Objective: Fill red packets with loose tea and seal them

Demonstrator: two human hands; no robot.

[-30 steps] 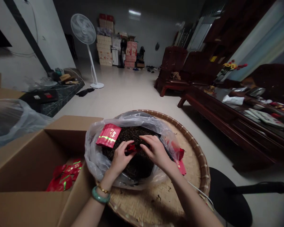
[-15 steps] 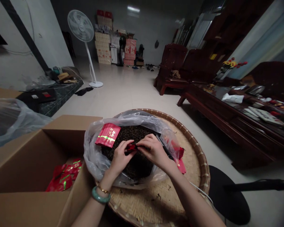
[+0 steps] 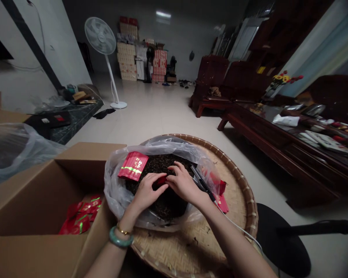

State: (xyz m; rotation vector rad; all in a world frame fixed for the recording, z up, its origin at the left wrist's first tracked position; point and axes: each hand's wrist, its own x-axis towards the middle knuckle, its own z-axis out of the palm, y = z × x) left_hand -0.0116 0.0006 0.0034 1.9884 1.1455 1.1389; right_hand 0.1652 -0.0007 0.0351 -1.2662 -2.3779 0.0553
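My left hand (image 3: 146, 191) and my right hand (image 3: 182, 182) meet over a heap of dark loose tea (image 3: 162, 164) inside a clear plastic bag (image 3: 116, 189). Both pinch one small red packet (image 3: 160, 181) between their fingertips. A stack of red packets with a gold stripe (image 3: 132, 166) leans on the bag's left rim. The bag rests on a round woven bamboo tray (image 3: 240, 185). A green bangle sits on my left wrist.
An open cardboard box (image 3: 40, 200) at the left holds several filled red packets (image 3: 81, 218). More red packets (image 3: 220, 195) and a black tool with a white cable (image 3: 201, 181) lie right of the bag. A black stool (image 3: 281, 247) stands at the right, a dark wooden table (image 3: 292, 150) beyond.
My right hand has slid left and closer to my left hand, its fingers now closed on the small red packet. The black tool by the bag's right side has come into view.
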